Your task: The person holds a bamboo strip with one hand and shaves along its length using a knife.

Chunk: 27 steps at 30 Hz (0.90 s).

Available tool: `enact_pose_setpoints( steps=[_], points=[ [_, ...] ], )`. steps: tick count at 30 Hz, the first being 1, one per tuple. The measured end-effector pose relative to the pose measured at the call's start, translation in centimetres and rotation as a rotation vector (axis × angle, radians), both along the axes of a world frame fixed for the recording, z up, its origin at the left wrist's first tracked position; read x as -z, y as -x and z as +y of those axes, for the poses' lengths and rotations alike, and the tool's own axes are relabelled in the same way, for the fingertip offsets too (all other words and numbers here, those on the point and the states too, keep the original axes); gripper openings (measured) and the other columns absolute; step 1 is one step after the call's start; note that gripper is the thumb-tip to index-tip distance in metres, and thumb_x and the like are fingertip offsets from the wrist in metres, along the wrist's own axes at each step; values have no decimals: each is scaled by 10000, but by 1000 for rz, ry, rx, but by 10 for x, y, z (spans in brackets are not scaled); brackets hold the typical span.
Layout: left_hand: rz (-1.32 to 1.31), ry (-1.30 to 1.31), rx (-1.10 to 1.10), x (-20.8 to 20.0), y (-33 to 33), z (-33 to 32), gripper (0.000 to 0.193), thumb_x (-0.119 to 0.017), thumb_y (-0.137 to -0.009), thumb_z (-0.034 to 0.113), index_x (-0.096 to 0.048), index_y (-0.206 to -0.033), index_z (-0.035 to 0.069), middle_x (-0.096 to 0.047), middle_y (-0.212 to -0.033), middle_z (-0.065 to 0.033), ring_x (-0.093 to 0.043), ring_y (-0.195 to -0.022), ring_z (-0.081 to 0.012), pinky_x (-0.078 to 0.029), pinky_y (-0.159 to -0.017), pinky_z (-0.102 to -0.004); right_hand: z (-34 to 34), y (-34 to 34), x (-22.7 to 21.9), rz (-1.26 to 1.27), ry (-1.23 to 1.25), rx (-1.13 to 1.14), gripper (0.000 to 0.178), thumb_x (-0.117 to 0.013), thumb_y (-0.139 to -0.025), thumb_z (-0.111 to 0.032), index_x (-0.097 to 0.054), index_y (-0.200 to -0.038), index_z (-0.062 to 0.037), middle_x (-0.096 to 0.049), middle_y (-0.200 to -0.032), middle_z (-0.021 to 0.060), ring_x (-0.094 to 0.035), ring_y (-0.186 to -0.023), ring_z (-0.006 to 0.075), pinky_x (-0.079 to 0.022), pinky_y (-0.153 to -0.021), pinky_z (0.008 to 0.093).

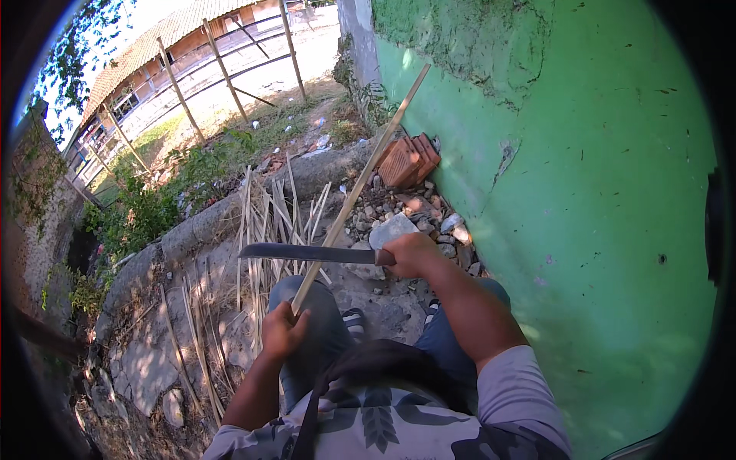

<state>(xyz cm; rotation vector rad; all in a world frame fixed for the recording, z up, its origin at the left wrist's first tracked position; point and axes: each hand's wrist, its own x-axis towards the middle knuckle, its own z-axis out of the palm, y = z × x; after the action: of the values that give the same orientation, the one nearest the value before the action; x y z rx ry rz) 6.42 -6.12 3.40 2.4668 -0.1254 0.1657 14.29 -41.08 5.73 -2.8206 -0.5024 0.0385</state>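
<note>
My left hand is closed round the near end of a long, pale bamboo strip. From there the strip slants up and away to the right, its far end in front of the green wall. In my right hand is the handle of a machete, its dark blade pointing left. The blade lies across the strip a little beyond my left hand; whether the two touch, I cannot tell. Many similar split strips lie loosely on the ground beyond my left knee.
A green wall with peeling plaster runs close along my right. Stones and rubble lie at its foot, beside stacked orange roof tiles. A low concrete kerb curves across the left, with green plants and a bamboo fence beyond.
</note>
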Motion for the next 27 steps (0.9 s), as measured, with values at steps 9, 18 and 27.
enact_pose_setpoints(
  steps=[9, 18, 27],
  points=[
    [-90, 4, 55, 3, 1, 0, 376, -812, -841, 291, -563, -752, 25, -582, -602, -156, -600, -538, -332, -454, -538, -428, -9, -8, 2, 94, -81, 133, 228, -736, -787, -323, -729, -962, -176, -736, -907, 124, -715, -871, 344, -556, -771, 471],
    [-30, -32, 32, -2, 1, -1, 367, -812, -836, 301, -583, -780, 21, -599, -627, -167, -633, -585, -353, -468, -560, -435, -14, -3, -1, 98, -92, 146, 254, -713, -838, -391, -731, -980, -181, -743, -958, 110, -710, -937, 343, -557, -829, 467],
    [-28, -49, 38, 10, -2, 4, 369, -804, -852, 321, -591, -800, 23, -620, -642, -161, -640, -589, -331, -475, -567, -421, 3, -2, 0, 26, 64, -48, 202, -705, -776, -318, -723, -935, -194, -726, -878, 94, -715, -891, 324, -553, -790, 467]
  ],
)
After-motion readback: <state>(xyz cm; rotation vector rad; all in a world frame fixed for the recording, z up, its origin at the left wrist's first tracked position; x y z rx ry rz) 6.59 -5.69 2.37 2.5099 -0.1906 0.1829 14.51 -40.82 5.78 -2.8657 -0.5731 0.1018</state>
